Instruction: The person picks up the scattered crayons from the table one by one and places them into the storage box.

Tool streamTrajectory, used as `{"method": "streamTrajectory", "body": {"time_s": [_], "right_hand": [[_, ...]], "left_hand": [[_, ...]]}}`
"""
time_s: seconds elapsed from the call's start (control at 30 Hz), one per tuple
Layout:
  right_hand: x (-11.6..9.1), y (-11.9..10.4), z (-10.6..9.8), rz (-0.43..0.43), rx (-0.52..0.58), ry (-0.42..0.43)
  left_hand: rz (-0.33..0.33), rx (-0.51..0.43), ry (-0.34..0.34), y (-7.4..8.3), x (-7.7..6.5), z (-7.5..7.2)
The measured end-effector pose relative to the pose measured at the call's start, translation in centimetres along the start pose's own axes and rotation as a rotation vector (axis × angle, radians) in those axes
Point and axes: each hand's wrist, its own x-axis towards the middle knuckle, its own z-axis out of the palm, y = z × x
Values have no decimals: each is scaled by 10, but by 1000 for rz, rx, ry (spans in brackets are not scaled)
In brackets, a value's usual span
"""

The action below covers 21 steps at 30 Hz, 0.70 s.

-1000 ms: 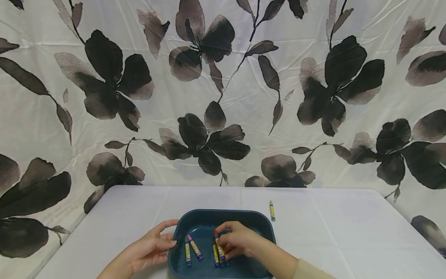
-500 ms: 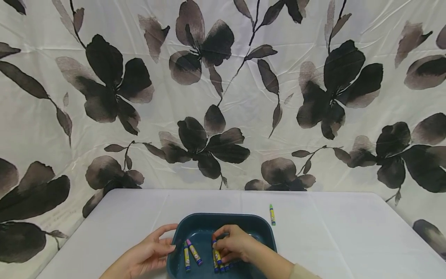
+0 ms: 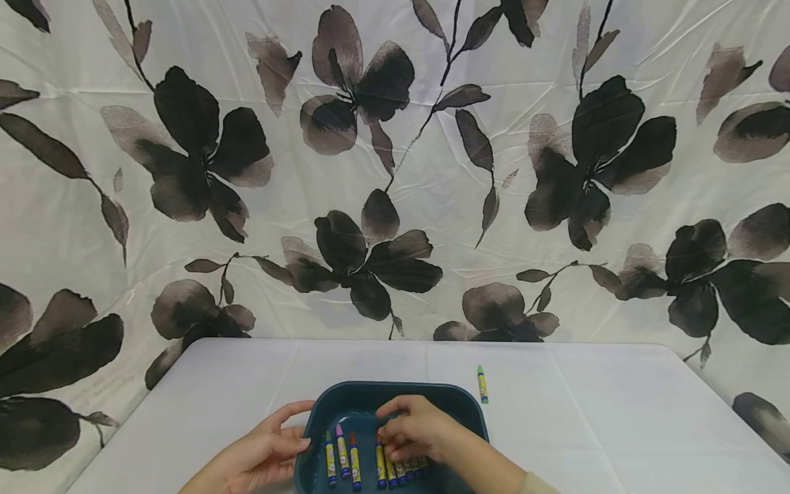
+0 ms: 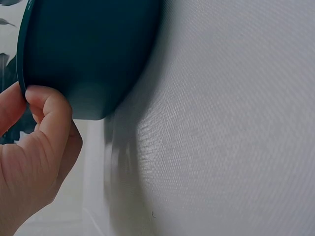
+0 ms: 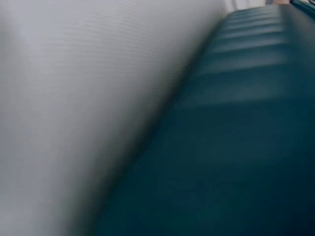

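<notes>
A dark teal tray (image 3: pixel 395 387) stands on the white table in the head view. My left hand (image 3: pixel 262 449) pinches its left rim between thumb and fingers; the left wrist view shows the same hand (image 4: pixel 42 142) at the tray's rim (image 4: pixel 88 59). My right hand (image 3: pixel 422 429) is inside the tray, its bent fingers over the upper ends of a row of several crayons (image 3: pixel 381 470). Whether it pinches one I cannot tell. Left of that row lie a green crayon (image 3: pixel 330 460), a pink crayon (image 3: pixel 342 453) and a red-brown crayon (image 3: pixel 354 463).
One light green crayon (image 3: pixel 482 384) lies on the white tabletop (image 3: pixel 586 412), beyond the tray's right back corner. A floral cloth (image 3: pixel 395 206) hangs behind the table. The tray's outer wall (image 5: pixel 221 162) fills much of the blurred right wrist view.
The red-brown crayon has moved left, away from my right fingers, to lie beside the pink one. The pink crayon has turned straighter. My left hand keeps its hold on the rim.
</notes>
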Motion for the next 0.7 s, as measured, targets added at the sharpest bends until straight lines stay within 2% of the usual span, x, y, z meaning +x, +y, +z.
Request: {"method": "streamTrajectory", "body": {"time_s": [0.37,0.7], "right_hand": [[-12,-27,-31,-87,49,13],[-19,-35,-63,-135,53,52]], "left_hand": [[-1,13,19,0,0,3],[1,-1,25,1,-1,1]]}}
